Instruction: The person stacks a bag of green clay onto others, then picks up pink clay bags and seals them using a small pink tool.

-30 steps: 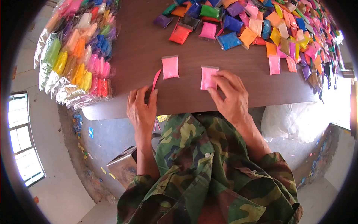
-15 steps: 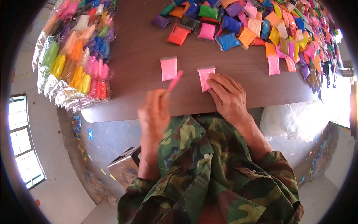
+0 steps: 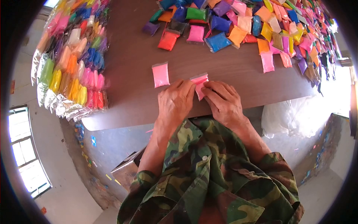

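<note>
Between my two hands, near the table's front edge, is a small clear packet with pink filling [image 3: 200, 86]. My left hand [image 3: 176, 98] pinches its left side with thumb and fingers pressed together. On the opposite side, my right hand [image 3: 223, 98] grips the same packet, its fingers bent over the edge. The fingertips partly cover the packet, and its top looks creased. Just up and left of my left hand, a second pink packet [image 3: 160, 74] lies flat on the table, touched by neither hand.
Filled packets in many colours [image 3: 238, 30] are heaped across the back and right of the brown table [image 3: 126, 74]. Long clear bags of coloured packets [image 3: 71, 67] line the left side. Below the table are a box [image 3: 126, 170] and a white plastic bag [image 3: 285, 117].
My left hand has moved right to the packet at my right hand and taken hold of it. The pink strip it held has left its fingers. The view has shifted slightly.
</note>
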Tool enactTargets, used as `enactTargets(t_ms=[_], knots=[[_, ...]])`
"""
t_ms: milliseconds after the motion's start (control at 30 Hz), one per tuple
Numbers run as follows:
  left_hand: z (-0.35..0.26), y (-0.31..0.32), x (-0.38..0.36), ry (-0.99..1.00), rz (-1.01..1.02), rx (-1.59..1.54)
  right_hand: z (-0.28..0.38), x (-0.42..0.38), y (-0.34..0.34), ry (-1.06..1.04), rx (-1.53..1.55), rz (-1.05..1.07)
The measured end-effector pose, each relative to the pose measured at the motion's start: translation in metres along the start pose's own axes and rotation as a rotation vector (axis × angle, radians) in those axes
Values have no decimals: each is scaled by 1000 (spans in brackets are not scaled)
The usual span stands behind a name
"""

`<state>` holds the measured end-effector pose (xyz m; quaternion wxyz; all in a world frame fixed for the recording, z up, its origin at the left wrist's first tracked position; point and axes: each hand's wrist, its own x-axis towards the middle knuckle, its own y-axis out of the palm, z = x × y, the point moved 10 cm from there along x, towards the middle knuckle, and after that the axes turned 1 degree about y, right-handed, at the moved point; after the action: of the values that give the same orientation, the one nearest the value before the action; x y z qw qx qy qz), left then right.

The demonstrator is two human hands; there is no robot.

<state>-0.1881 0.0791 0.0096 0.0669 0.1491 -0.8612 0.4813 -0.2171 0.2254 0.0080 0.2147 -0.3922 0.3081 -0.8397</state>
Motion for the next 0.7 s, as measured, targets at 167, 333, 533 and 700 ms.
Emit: enactTargets(t_ms=[167,333,533,700], knots=[[12,1,20,9,14,49,-1,0,-1,-1,14,1],[-7,-4,27,49,39,-73,0,-1,-3,15,10,-5],[-15,11,33,132,148,57,0,-1,-4,-6,15,-28],[8,9,47,61,87,98,2,0,-3,-6,21,-20]])
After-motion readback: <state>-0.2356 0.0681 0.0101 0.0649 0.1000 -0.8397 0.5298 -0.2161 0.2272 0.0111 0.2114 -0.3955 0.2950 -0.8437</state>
